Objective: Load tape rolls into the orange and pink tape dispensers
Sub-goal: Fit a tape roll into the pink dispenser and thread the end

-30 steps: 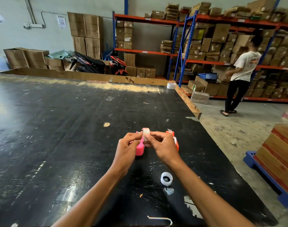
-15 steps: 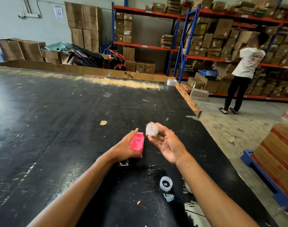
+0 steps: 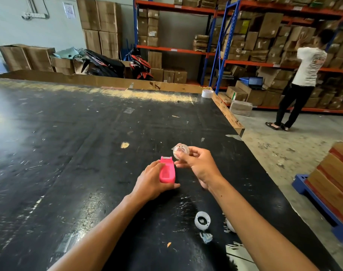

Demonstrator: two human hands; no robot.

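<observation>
My left hand [image 3: 153,182] grips the pink tape dispenser [image 3: 167,171], held with its open cavity facing up and its cutter end pointing away from me. Just to its upper right, my right hand [image 3: 199,165] pinches a small clear tape roll [image 3: 180,150] between fingertips, a little above and beside the dispenser's cutter end. The roll and dispenser are apart. A second white tape roll [image 3: 202,222] lies flat on the black table [image 3: 69,153] near my right forearm. The orange dispenser is not visible; my right hand may hide it.
A larger tape roll [image 3: 207,93] sits at the table's far right corner. Small scraps [image 3: 205,237] lie near the white roll. The table's wooden right edge [image 3: 227,114] drops to the floor, where a person stands at shelving [image 3: 303,75]. Stacked boxes on a blue pallet [image 3: 334,184] are at right.
The hands pulled apart from a joined grip. My left hand turned the pink dispenser cavity-up. My right hand lifted the clear roll up and to the right; the orange dispenser went out of sight.
</observation>
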